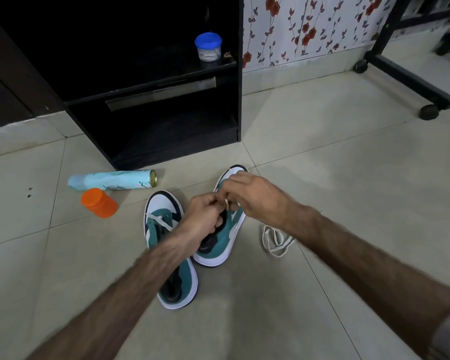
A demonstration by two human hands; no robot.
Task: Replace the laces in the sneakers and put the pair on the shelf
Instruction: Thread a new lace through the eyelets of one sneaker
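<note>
**Both hands at the R sneaker's lace, pair on the floor**

Head view, the only 1. 2 teal-and-white sneakers lie on the tiled floor [322,178] in front of the black shelf unit [166,100], toes pointing toward it. Left sneaker [164,222] sits partly under the left forearm w/ a white lace [160,221] crossing its eyelets near the toe. Right sneaker [229,237] is just beside it, heel nearly touching the left one's side.

Both hands meet over the right sneaker's tongue area. Left hand [205,216] has fingers curled, pinching a short white lace end [227,203]; right hand [252,196] is curled too and seems to pinch the same strand from the other side. Prob. 1 hand steadies while the other feeds or pulls thru an eyelet; shoes kept close so either is in reach.

A loose lace [274,240] lies looped on the tiles right of the shoes, partly under the right forearm. Can't tell if it's old or new.

Hidden: right shoe's eyelets, so lacing progress is unclear. Fingertip contact is blurred. Shelf interior is v. dark.

Also there: blue-lidded tub [208,46] on a shelf board, pale blue can [112,180] lying down, orange-capped jar [99,202].
</note>
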